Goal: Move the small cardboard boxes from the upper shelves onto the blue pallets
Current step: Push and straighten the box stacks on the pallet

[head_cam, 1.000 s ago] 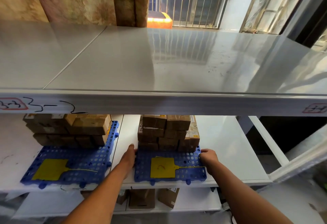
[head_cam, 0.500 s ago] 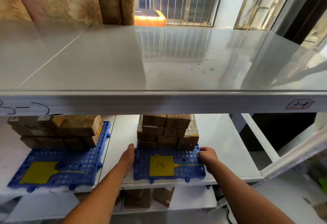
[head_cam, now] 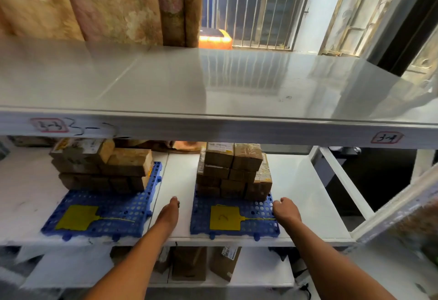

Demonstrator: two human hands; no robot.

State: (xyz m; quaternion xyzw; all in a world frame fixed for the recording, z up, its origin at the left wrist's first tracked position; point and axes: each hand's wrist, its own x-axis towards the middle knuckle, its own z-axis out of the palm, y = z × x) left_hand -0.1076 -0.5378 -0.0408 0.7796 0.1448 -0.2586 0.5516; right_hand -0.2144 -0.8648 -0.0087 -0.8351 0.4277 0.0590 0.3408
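I look down on a white rack. The top shelf (head_cam: 213, 86) is glossy and mirrors the barred window (head_cam: 256, 8) beyond it. On the shelf below (head_cam: 296, 181) two blue pallets lie side by side, apart from each other.

The right pallet (head_cam: 260, 228) carries a stack of small boxes (head_cam: 233, 171) on its far half, several layers high, with a yellow tag (head_cam: 225, 218) flat on its near half. My right hand (head_cam: 285, 210) is at the pallet's right edge, fingers curled; it seems to grip that edge, though I cannot see the fingertips clearly. My left hand (head_cam: 169, 212) lies on the bare shelf in the gap between the pallets, just beside the right pallet's left edge and not touching it as far as I can tell. Its fingers are straight and together, pointing away from me, and it holds nothing.

The left pallet (head_cam: 142, 207) carries a lower, wider stack of boxes (head_cam: 102, 167) on its far half, with a second yellow tag (head_cam: 77, 216) on the near half.

On the front rail of the top shelf I see a red-framed label (head_cam: 49, 125) at the left with black scrawl beside it, and another label (head_cam: 386, 138) at the right; I cannot read either. On the lowest shelf (head_cam: 260, 273), more boxes (head_cam: 189, 264) stand upright in shadow. Behind the rack, floral panels (head_cam: 94, 3) lean at the far left, and something orange (head_cam: 214, 38) glows by the window.
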